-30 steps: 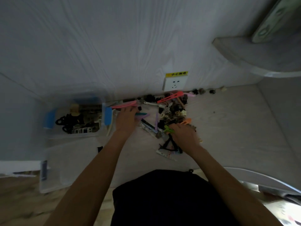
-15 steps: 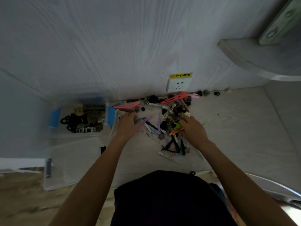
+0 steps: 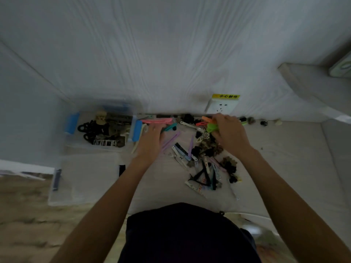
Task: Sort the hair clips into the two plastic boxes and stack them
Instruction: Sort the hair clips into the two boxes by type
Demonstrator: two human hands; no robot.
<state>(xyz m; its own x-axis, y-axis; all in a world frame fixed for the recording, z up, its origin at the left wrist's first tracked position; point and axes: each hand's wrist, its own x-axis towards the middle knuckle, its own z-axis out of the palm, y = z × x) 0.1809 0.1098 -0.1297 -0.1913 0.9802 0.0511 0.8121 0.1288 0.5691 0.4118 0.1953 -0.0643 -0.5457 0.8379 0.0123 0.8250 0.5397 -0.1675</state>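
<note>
Sorting is part done. The far box (image 3: pixel 100 130), at 10 o'clock, holds dark clips; the near box (image 3: pixel 83 179) looks empty. A loose clip pile (image 3: pixel 205 154) remains at 1 o'clock. The right hand (image 3: pixel 228 133) pinches green and orange clips (image 3: pixel 210 125); the left hand (image 3: pixel 152 141) rests on a teal clip (image 3: pixel 169 127), grip unclear. Stacking is not begun.

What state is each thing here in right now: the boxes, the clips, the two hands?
Far plastic box: open, no lid on it, partly filled with dark clips.
Near plastic box: open, looks empty.
Pile of hair clips: loose on the floor, unsorted.
Green clip: gripped, together with an orange clip.
Right hand: curled round those clips.
Left hand: on the pile, holding a teal clip.
Wall socket: nothing plugged in.
</note>
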